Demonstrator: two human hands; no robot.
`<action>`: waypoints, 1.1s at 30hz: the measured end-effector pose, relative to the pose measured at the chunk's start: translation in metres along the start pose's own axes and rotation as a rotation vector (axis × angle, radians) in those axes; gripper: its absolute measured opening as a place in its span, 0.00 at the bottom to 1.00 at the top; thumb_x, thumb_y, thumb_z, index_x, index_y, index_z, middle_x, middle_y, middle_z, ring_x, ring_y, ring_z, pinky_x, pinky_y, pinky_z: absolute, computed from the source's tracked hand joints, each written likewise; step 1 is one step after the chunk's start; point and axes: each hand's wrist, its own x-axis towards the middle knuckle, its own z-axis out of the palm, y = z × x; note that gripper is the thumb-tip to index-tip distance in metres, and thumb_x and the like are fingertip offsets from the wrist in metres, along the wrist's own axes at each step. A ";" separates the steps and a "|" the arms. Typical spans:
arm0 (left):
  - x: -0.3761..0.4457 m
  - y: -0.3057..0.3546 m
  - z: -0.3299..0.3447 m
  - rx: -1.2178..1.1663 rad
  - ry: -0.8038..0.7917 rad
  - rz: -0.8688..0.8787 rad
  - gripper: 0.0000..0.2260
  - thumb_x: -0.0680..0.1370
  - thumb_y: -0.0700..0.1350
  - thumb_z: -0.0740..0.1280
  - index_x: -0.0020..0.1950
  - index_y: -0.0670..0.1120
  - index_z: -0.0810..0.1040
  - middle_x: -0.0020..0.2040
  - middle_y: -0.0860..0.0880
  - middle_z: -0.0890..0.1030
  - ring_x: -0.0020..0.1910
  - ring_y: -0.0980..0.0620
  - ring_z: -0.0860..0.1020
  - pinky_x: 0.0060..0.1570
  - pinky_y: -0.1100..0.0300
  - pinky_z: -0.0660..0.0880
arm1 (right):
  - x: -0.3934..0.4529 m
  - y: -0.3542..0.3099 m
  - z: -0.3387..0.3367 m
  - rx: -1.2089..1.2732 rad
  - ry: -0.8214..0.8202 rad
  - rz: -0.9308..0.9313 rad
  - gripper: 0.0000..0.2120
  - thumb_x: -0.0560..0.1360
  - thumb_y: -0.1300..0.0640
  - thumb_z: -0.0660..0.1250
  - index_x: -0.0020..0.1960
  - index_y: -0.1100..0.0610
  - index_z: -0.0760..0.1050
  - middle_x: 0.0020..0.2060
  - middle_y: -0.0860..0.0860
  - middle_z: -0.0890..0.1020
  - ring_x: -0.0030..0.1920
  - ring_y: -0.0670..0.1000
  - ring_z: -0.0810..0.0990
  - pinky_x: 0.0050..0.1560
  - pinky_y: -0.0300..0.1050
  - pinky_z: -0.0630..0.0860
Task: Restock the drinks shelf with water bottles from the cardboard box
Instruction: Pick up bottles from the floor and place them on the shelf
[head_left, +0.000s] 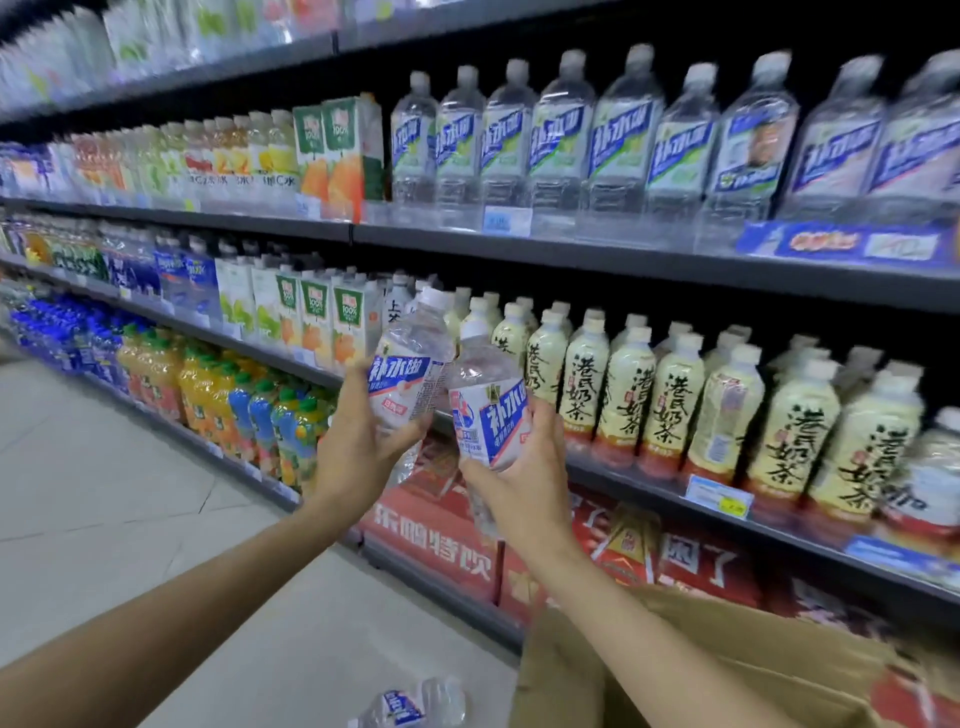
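— What's nearest to you?

— A water bottle (415, 706) lying on its side on the floor (130, 493) by my feet, and the open cardboard box (701, 670) low on my right, one flap up. I can't see inside it.

— And your hands?

— Both are full. My left hand (358, 447) is wrapped around the lower half of the left bottle (408, 374), thumb across its label. My right hand (524, 483) grips the right bottle (488, 405) from below, fingers curled round its base. Both bottles are clear, with white caps and blue-and-white labels, tilted, and their shoulders are touching or just beside each other; I can't tell which.

— Where are they against the shelving?

— Raised in front of the middle shelf (675, 493), just left of the rows of milk tea bottles (670, 410). Red cartons (441, 540) sit below that shelf. Juice cartons (311, 322) stand to the left.

— Further up?

— The upper shelf (623, 254) carries a row of large water bottles (561, 140) with similar blue labels, and orange juice cartons (337, 150) beside them.
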 end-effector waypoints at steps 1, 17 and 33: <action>0.007 0.018 0.005 -0.027 -0.006 0.034 0.26 0.74 0.50 0.73 0.67 0.52 0.63 0.55 0.58 0.76 0.51 0.64 0.76 0.50 0.63 0.74 | 0.008 -0.008 -0.019 -0.017 0.018 -0.023 0.30 0.63 0.57 0.75 0.58 0.46 0.63 0.53 0.44 0.68 0.57 0.47 0.71 0.54 0.42 0.72; 0.033 0.305 0.141 -0.513 -0.196 0.322 0.22 0.74 0.42 0.72 0.59 0.54 0.64 0.46 0.57 0.79 0.39 0.64 0.79 0.37 0.73 0.75 | 0.061 -0.078 -0.341 -0.128 0.358 -0.149 0.41 0.60 0.44 0.76 0.69 0.48 0.63 0.60 0.49 0.76 0.59 0.48 0.78 0.61 0.51 0.76; 0.125 0.412 0.261 -0.764 -0.174 0.432 0.28 0.70 0.40 0.77 0.64 0.45 0.65 0.50 0.57 0.79 0.48 0.64 0.80 0.52 0.65 0.77 | 0.154 -0.068 -0.425 -0.155 0.658 -0.267 0.35 0.59 0.50 0.76 0.61 0.50 0.63 0.57 0.55 0.76 0.55 0.50 0.80 0.55 0.52 0.79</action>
